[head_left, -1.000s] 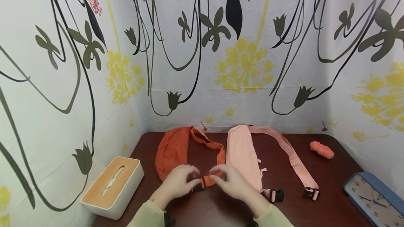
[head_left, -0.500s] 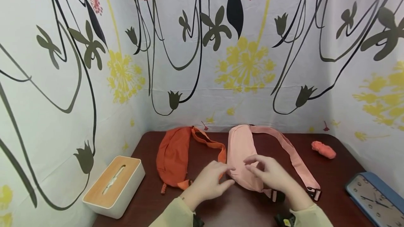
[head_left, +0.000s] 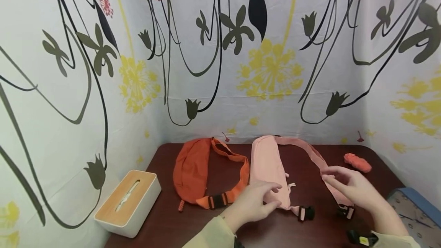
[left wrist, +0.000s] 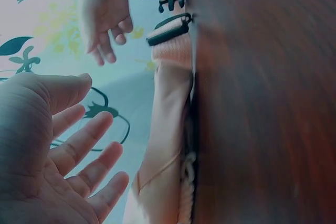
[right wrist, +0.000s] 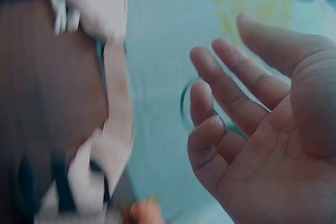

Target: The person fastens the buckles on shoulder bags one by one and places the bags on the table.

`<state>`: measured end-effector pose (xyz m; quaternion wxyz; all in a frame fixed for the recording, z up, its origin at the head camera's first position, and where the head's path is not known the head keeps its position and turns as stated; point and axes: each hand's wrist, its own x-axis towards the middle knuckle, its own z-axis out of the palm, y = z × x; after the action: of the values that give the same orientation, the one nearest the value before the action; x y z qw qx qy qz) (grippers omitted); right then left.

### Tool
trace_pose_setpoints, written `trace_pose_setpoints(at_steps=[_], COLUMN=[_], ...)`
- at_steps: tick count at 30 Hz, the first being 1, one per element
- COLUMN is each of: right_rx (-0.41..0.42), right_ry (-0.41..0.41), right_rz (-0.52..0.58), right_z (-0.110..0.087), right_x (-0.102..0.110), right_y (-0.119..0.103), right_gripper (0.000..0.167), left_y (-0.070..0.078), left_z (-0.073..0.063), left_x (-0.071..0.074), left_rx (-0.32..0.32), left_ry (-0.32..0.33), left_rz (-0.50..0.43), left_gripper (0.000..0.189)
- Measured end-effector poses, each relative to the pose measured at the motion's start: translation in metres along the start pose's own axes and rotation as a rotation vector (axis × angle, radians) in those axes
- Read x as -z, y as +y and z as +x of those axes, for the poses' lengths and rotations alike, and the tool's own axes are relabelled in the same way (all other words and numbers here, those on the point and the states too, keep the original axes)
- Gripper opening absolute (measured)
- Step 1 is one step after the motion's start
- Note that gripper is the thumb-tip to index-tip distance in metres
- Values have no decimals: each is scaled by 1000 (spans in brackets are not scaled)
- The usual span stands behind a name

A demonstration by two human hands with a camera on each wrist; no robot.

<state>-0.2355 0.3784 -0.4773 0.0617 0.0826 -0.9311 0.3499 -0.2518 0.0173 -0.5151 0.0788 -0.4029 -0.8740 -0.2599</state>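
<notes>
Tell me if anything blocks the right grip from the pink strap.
Nothing visible does. In the head view the right grip overlaps the pink strap; the right wrist view shows a gap with no object in it. The coral bundle lies farther back, off to the side.

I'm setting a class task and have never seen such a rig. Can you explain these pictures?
There is no robot, just a person's bare left hand and right hand. The wide views come from a camera on the head, the close-ups from one on each wrist. On the table lie an orange bag, its buckle fastened, and a pink bag, its buckle halves apart. A box, a clock and a coral bundle are there too. Neither hand holds anything.
</notes>
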Motion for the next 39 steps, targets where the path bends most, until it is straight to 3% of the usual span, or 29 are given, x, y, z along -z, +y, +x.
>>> trace_pose_setpoints(at_steps=[4, 9, 15, 21, 24, 31, 34, 39], right_rx=[-74, 57, 103, 110, 35, -119, -133, -128], right_ry=[-80, -271, -415, -586, -583, -395, -352, -326], right_rz=[53, 257, 351, 494, 445, 171, 136, 164], right_z=[-16, -32, -31, -30, -30, -29, -27, -24], right_x=[18, 22, 22, 21, 20, 13, 8, -5], right_y=[44, 87, 107, 122, 123, 110, 103, 95], right_gripper=[38, 37, 50, 43, 35, 41, 44, 43], left_y=[6, 15, 21, 27, 28, 23, 20, 17], left_z=[10, 18, 27, 33, 35, 34, 33, 31], left_x=[-11, -23, -36, -48, -52, -60, -65, -72], left_rx=[-33, -78, -100, -94, -86, -7, -5, -69], left_ry=[16, 14, -29, -62, -81, -144, -124, -72], left_rz=[5, -38, -74, -76, -69, -164, -177, -71], left_gripper=[43, 43, 42, 41, 39, 31, 28, 23])
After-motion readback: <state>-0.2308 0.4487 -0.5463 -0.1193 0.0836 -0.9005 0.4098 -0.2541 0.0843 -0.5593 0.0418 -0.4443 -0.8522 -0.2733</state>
